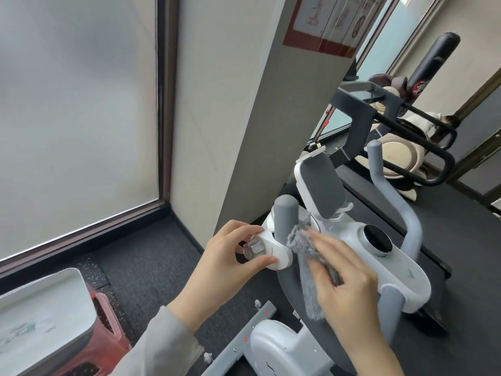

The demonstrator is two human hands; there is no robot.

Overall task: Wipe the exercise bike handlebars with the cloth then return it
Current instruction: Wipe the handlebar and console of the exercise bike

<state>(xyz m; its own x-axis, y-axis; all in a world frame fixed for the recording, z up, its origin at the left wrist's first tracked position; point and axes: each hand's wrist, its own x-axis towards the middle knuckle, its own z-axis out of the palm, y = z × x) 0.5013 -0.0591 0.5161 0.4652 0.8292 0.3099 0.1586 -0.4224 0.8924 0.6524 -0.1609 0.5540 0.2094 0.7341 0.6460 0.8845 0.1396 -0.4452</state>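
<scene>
Head view, the only one. Right hand (344, 270) lay flat, fingers (324, 241) straight and close together, pressing the grey cloth (306, 256) against the dark grey handlebar (284, 226) where it met the white console housing (395, 256). The cloth sat under and just ahead of those fingers, one tail hanging down past the palm; whether the thumb pinched it could not be told. Left hand (233, 253) gripped the white clamp (273, 248) just left of the cloth, fingers curled round it above and thumb below, beside a small clear knob (250, 248). The near handlebar's long axis ran roughly upright, rising away from the right fingertips and curving down beneath the palm, so the wipe would likely need to run along that line. Right hand was the nearer to the bar's unwiped top; the second, paler handlebar (393, 191) stood well apart, beyond the console on the right. Count: one cloth, two handlebars, one display screen (321, 185), one round dial (378, 240), two hands. Wiping judged under way, return not yet done.
</scene>
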